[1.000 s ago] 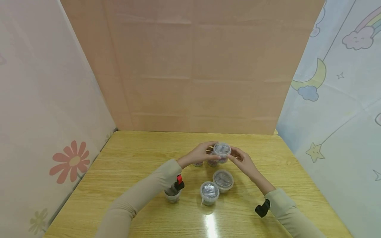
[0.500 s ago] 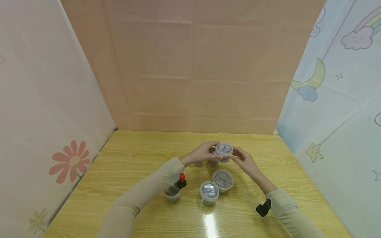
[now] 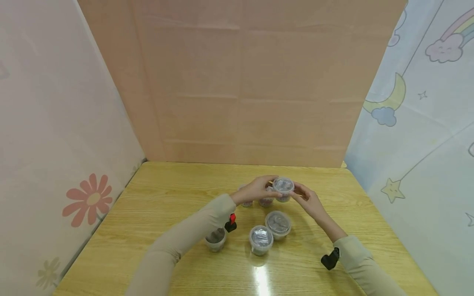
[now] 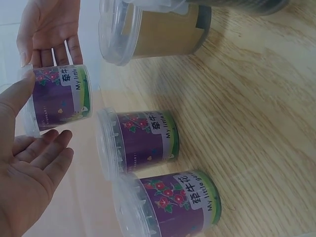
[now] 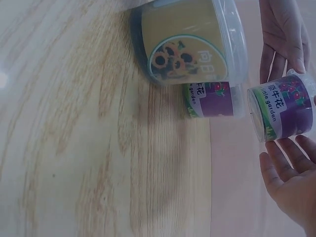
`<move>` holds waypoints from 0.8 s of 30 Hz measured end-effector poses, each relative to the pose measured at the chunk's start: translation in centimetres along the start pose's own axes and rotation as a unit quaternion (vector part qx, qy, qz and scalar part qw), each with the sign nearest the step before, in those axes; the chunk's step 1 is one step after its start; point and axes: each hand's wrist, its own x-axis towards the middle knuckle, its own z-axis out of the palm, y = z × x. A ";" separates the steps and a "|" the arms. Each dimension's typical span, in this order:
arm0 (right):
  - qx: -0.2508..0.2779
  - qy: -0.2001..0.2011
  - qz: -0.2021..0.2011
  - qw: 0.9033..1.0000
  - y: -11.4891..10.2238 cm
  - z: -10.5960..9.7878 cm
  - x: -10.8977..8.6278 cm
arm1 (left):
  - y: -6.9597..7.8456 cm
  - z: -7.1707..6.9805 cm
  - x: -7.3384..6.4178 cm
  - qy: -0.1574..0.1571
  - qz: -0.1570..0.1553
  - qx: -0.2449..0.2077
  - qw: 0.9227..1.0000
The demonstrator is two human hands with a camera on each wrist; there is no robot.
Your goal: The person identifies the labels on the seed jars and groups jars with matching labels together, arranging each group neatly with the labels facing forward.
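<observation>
Wood-grained table backed by a creased brown sheet; patterned fabric to the right, flowered fabric to the left. Raised off the table, past the larger containers: purple-labelled cup, upright, clear-lidded, red flowers on the label. Gripped from one side by left hand, thumb and fingers curved about the cup; pinched from the opposite side by right hand, thumb close to the lid rim. Left of the held cup, both standing on the wood and bearing the same label: middle cup and leftmost cup, partly covered by the left hand. Nearer the wearer: large tub with sunflower label; close by on its left, smaller tub; touching or not, cannot tell. Farther left, beside the left sleeve: third tub, contents dark.
</observation>
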 end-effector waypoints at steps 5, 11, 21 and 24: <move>-0.008 0.007 0.003 1.000 0.6 -0.1 -0.1 | 0.0 0.1 0.4 -0.001 -0.002 0.026 1.000; -0.013 0.013 0.005 1.000 1.2 -0.2 -0.1 | -0.5 0.4 1.0 0.000 0.003 0.059 0.998; -0.005 0.007 0.009 1.000 1.3 -0.3 -0.1 | -1.0 0.9 1.7 0.000 -0.002 0.086 0.996; -0.016 0.007 0.014 1.000 1.7 -0.4 0.0 | -1.1 1.0 1.8 0.000 0.002 0.093 0.996</move>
